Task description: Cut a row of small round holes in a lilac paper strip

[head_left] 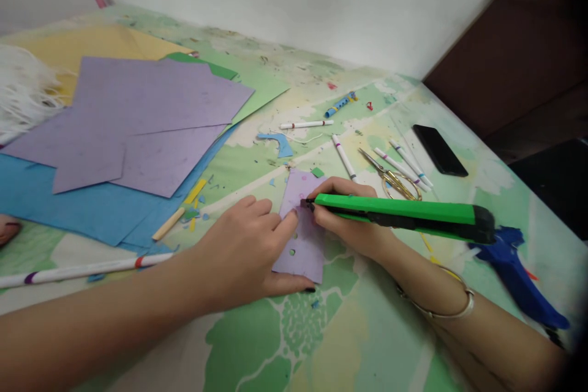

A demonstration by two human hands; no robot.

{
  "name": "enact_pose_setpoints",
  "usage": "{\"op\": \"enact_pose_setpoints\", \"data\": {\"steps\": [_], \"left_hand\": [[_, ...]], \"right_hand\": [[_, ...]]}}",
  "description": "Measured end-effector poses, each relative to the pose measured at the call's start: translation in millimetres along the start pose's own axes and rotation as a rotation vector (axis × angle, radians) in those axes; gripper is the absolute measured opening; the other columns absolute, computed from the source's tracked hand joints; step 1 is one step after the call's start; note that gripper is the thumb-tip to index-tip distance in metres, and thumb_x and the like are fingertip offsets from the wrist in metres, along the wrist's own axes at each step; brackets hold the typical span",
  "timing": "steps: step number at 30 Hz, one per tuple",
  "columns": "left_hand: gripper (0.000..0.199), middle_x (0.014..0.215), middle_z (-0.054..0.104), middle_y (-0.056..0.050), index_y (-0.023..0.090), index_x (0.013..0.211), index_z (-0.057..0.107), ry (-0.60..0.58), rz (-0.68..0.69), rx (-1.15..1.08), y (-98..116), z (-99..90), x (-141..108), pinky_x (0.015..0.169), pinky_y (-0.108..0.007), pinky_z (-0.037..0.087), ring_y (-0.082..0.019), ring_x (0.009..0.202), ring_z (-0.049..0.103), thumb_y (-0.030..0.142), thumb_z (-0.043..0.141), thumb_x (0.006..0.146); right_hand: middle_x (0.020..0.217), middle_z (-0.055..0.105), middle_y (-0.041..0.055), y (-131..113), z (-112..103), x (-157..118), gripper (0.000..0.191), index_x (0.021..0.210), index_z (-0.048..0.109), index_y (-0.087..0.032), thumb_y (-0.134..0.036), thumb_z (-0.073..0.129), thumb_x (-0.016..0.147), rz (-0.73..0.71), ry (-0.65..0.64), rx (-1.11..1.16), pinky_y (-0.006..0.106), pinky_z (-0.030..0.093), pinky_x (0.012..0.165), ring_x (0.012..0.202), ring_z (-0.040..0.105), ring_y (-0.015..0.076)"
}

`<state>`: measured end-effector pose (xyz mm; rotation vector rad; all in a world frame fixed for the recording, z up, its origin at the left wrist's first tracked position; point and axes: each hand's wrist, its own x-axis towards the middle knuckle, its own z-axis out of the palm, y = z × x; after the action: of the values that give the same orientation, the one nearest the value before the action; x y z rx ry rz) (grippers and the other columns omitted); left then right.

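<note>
A small strip of purple paper (311, 251) lies on the patterned tablecloth, with a few holes and drawn circles along its length. My left hand (248, 251) presses on its left side, thumb and fingers spread across the edge. In my right hand (351, 220) is a green utility knife (395, 208), pinched near the blade end. The knife's tip meets the paper close to my left index finger, at the upper part of the strip. Whether the blade has gone through there cannot be seen.
Purple sheets (151, 98) and blue sheets (101, 211) pile up at the left beside white string (25, 95). Scissors (390, 177), markers (344, 158), a phone (440, 150) and a blue glue gun (519, 275) lie rightward. A rolled blue paper tube (339, 105) sits farther back.
</note>
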<state>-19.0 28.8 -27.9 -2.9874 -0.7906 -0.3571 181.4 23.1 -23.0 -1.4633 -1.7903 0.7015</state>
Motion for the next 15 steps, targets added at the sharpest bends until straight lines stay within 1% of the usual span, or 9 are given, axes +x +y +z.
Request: {"op": "enact_pose_setpoints", "data": {"steps": [4,6,7,8,9,10,11,13,15], "left_hand": [[0.066,0.071,0.061,-0.012,0.009,0.089,0.063,-0.023,-0.017,0.026,13,0.4,3,0.06,-0.042,0.043,-0.029,0.066,0.056,0.072,0.042,0.082],[0.065,0.078,0.063,-0.014,0.009,0.093,0.063,-0.058,0.014,-0.023,12,-4.0,2,0.064,-0.043,0.045,-0.03,0.071,0.057,0.071,0.046,0.081],[0.066,0.082,0.064,-0.014,0.008,0.098,0.063,-0.083,0.034,-0.064,8,-7.5,1,0.066,-0.043,0.046,-0.03,0.074,0.058,0.07,0.05,0.079],[0.069,0.083,0.064,-0.013,0.007,0.107,0.062,-0.141,0.046,-0.115,2,-11.7,0,0.068,-0.042,0.046,-0.03,0.076,0.059,0.069,0.055,0.077],[0.074,0.081,0.064,-0.011,0.007,0.12,0.057,-0.207,0.033,-0.174,-5,-16.1,-1,0.066,-0.038,0.046,-0.028,0.076,0.06,0.066,0.061,0.074],[0.078,0.08,0.064,-0.008,0.011,0.133,0.048,-0.268,0.019,-0.202,-12,-20.3,-2,0.062,-0.035,0.045,-0.027,0.073,0.061,0.06,0.064,0.075],[0.078,0.078,0.065,-0.005,0.019,0.14,0.041,-0.324,0.01,-0.206,-20,-23.9,-3,0.058,-0.032,0.042,-0.025,0.069,0.062,0.055,0.065,0.076],[0.069,0.078,0.066,-0.004,0.028,0.143,0.038,-0.396,0.028,-0.191,-32,-27.9,-3,0.055,-0.03,0.038,-0.024,0.068,0.063,0.047,0.062,0.081],[0.059,0.077,0.068,-0.003,0.031,0.141,0.042,-0.401,0.052,-0.166,-38,-27.4,-2,0.054,-0.029,0.037,-0.023,0.067,0.064,0.043,0.057,0.085]], "right_hand": [[0.07,0.067,-0.0013,0,0,-1,0.011,0.079,0.067,-0.019,-0.014,0.061,0.071,-0.004,-0.001,0.016,0.021,0.045,0.058,0.064,0.059,0.0114],[0.07,0.067,-0.0009,2,-1,-1,0.011,0.082,0.066,-0.019,-0.014,0.061,0.073,0.02,-0.031,0.074,0.022,0.046,0.057,0.063,0.06,0.0119],[0.071,0.067,-0.0005,2,-2,-1,0.011,0.083,0.066,-0.018,-0.014,0.06,0.074,0.038,-0.058,0.123,0.022,0.046,0.056,0.063,0.061,0.0121],[0.071,0.067,-0.0001,3,-3,0,0.011,0.083,0.065,-0.018,-0.014,0.06,0.074,0.054,-0.086,0.174,0.022,0.046,0.055,0.062,0.061,0.0123],[0.071,0.067,0.0003,4,-4,0,0.01,0.083,0.065,-0.017,-0.014,0.06,0.075,0.067,-0.113,0.219,0.022,0.047,0.055,0.062,0.061,0.0125],[0.07,0.066,0.0004,5,-4,1,0.009,0.082,0.064,-0.017,-0.014,0.06,0.075,0.073,-0.131,0.253,0.023,0.047,0.055,0.063,0.061,0.0127],[0.07,0.066,0.0005,6,-5,2,0.008,0.082,0.064,-0.017,-0.014,0.06,0.075,0.075,-0.143,0.273,0.023,0.048,0.055,0.063,0.061,0.0128],[0.069,0.065,0.0002,7,-5,3,0.007,0.082,0.064,-0.017,-0.014,0.06,0.076,0.077,-0.154,0.289,0.022,0.048,0.055,0.063,0.061,0.0124],[0.067,0.065,-0.0002,6,-6,4,0.008,0.081,0.064,-0.017,-0.014,0.061,0.075,0.089,-0.151,0.277,0.022,0.047,0.053,0.06,0.061,0.0119]]}}
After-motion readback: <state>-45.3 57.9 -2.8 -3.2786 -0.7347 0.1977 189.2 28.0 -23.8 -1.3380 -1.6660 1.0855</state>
